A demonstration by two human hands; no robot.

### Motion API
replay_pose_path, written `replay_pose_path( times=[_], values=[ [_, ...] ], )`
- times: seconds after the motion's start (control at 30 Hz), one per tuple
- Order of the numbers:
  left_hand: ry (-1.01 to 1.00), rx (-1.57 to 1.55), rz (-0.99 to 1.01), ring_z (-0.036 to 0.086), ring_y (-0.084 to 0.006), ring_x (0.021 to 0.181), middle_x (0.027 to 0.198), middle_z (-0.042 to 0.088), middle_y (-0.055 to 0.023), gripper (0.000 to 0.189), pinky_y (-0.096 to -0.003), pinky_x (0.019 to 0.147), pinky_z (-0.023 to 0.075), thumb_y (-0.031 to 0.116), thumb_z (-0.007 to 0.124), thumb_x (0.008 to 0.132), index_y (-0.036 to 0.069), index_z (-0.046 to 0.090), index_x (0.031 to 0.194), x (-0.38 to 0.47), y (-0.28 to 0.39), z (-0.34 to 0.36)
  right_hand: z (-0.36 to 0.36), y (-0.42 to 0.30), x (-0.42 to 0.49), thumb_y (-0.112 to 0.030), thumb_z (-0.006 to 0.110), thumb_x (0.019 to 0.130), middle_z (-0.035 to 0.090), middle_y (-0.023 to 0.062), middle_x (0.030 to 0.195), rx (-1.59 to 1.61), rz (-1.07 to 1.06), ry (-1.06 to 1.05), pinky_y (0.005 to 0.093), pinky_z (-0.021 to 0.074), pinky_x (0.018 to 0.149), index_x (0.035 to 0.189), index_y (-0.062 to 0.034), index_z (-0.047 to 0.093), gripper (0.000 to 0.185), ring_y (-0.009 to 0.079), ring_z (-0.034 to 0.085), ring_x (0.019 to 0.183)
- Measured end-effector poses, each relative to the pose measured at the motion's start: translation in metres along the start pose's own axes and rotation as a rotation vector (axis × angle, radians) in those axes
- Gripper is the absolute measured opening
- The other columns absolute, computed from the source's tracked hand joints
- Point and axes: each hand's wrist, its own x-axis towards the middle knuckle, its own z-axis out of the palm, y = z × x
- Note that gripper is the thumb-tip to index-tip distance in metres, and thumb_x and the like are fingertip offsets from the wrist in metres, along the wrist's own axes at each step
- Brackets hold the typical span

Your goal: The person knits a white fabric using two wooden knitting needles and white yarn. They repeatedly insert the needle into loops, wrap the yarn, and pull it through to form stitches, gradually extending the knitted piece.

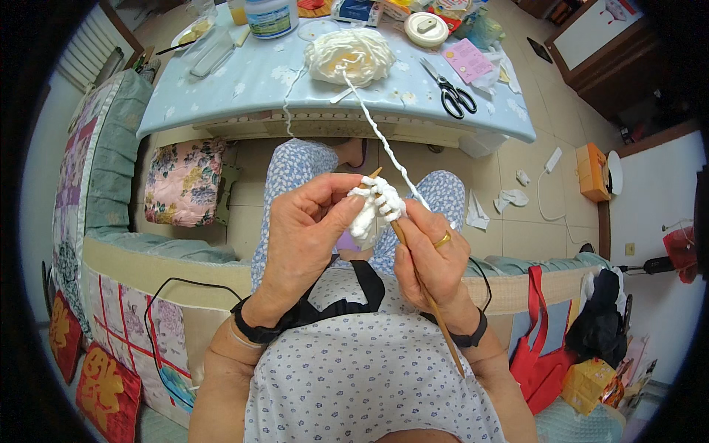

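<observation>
Between thumb and fingers, my left hand [304, 227] pinches a small piece of white knitting [363, 221] made of thick yarn. My right hand [435, 255] grips a wooden knitting needle [443, 326] and wears a ring. Several white loops sit on the needle, and a pointed wooden tip shows just past them. The needle's long end slants down toward my lap. From the work, a white yarn strand [382, 135] runs up to a large white yarn ball [350, 57] on the table. Whether a second needle is there I cannot tell.
The table with a blue cloth [255, 91] carries black-handled scissors [450, 91], a pink card [468, 60], a round white lid [426, 29], a large tub [271, 17] and a clear plastic box [213, 52]. A floral-covered stool [183, 183] stands left. Crumpled tissues [510, 199] lie on the floor.
</observation>
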Motion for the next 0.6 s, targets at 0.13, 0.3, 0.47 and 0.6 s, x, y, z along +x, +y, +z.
replay_pose_path(
  times=[0.13, 0.3, 0.47, 0.6],
  values=[
    [0.012, -0.02, 0.023, 0.04, 0.0031, 0.054, 0.081, 0.064, 0.0032, 0.021, -0.0143, 0.044, 0.0248, 0.009, 0.063, 0.09, 0.001, 0.065, 0.109, -0.001, -0.002, 0.004, 0.005, 0.002, 0.002, -0.004, 0.066, 0.07, 0.063, 0.0191, 0.106, -0.039, -0.024, 0.041, 0.0319, 0.0438, 0.05, 0.1, 0.0064, 0.063, 0.031, 0.0229, 0.058, 0.065],
    [0.015, 0.054, 0.072, 0.048, 0.0006, 0.064, 0.084, 0.065, 0.0011, 0.02, -0.0156, 0.054, 0.0344, 0.006, 0.061, 0.09, 0.0, 0.065, 0.109, -0.001, -0.002, 0.008, 0.011, 0.001, 0.01, -0.006, 0.069, 0.071, 0.063, 0.0159, 0.1, -0.062, 0.004, 0.071, 0.0326, 0.0452, 0.052, 0.098, 0.0048, 0.063, 0.029, 0.0234, 0.058, 0.066],
    [0.033, 0.044, 0.064, 0.061, -0.005, 0.078, 0.089, 0.068, -0.0037, 0.019, -0.0192, 0.067, 0.0497, 0.003, 0.06, 0.091, -0.002, 0.065, 0.109, -0.002, 0.001, 0.001, -0.005, 0.002, 0.02, -0.005, 0.068, 0.073, 0.061, 0.0098, 0.089, -0.059, 0.113, -0.061, 0.0343, 0.0469, 0.058, 0.094, -0.0022, 0.064, 0.021, 0.0259, 0.059, 0.074],
    [-0.015, 0.055, 0.058, 0.061, -0.0053, 0.077, 0.088, 0.068, -0.004, 0.019, -0.0194, 0.066, 0.0498, 0.003, 0.059, 0.091, -0.002, 0.065, 0.109, -0.003, 0.0, -0.003, -0.022, 0.022, 0.034, 0.006, 0.058, 0.075, 0.059, 0.0107, 0.085, 0.074, 0.182, -0.086, 0.036, 0.0446, 0.066, 0.092, -0.0016, 0.063, 0.019, 0.0285, 0.056, 0.077]
  ],
)
